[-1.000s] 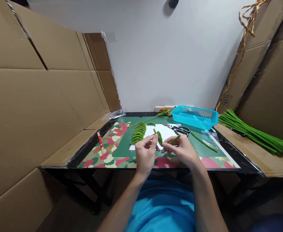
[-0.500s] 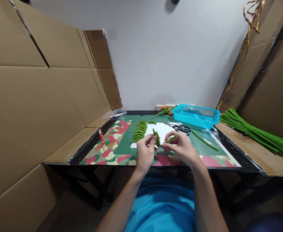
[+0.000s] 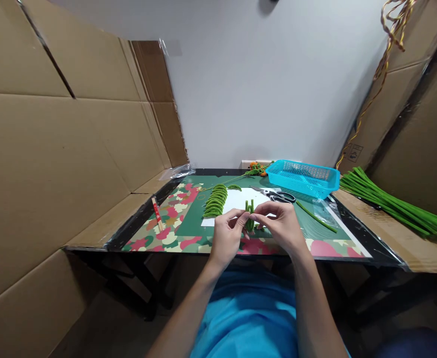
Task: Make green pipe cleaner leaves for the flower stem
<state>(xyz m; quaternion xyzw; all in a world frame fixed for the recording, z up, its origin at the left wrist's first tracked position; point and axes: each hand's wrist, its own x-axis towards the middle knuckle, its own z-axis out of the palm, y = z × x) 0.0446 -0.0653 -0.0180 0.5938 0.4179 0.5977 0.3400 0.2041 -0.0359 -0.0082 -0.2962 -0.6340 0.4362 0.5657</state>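
Observation:
Between my fingertips, over the front of the white sheet point(image 3: 236, 200), is a bent green pipe cleaner point(image 3: 250, 224) with two short ends pointing up. My left hand point(image 3: 228, 232) pinches it from the left, thumb and finger closed. From the other side my right hand point(image 3: 281, 226) pinches the same piece, its fingertips meeting those of my left. Beyond my left hand, a row of curved green pipe cleaner pieces point(image 3: 215, 201) overlaps the sheet's left edge. One more curved piece point(image 3: 234, 187) lies apart at the sheet's back edge.
Black-handled scissors point(image 3: 282, 197) lie behind my right hand, with a straight green pipe cleaner point(image 3: 315, 216) to their right. A blue basket point(image 3: 303, 179) stands at the back. Long green pipe cleaners point(image 3: 393, 204) rest on cardboard at right; red-wrapped chopsticks point(image 3: 157, 214) lie at left.
My hands have come together. The bent pipe cleaner has turned so both ends point up; the end that stuck out by my right hand now stands upright beside the other.

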